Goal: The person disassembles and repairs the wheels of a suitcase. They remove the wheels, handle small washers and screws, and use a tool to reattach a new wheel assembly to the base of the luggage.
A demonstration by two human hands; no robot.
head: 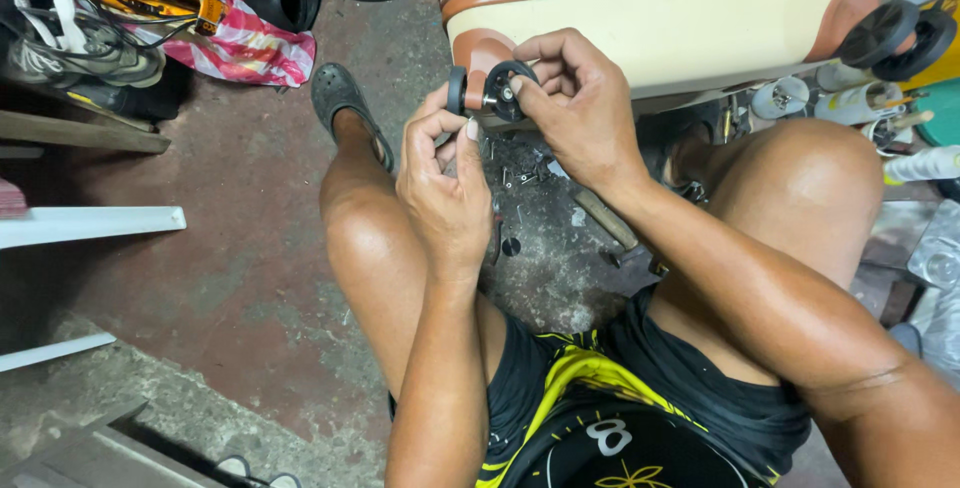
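Cream suitcase (680, 18) with brown trim, lying across the top edge, its lower corner just above both hands. Twin black wheel (487, 90) at that near corner: two discs on one axle, pinched from both sides. Left hand (445, 188) raised from below, fingers curled, thumb and forefinger closed on the left disc. Right hand (575, 103) arched over from the right, fingertips gripping the right disc. Second twin wheel (897, 36) at the far right corner, untouched. Concrete floor (240, 278) open to the left between knee and white boards; small screws and a tool handle (605, 218) scattered between the legs. One dark clog (340, 98) on the left foot. Right side crowded with tubes and containers.
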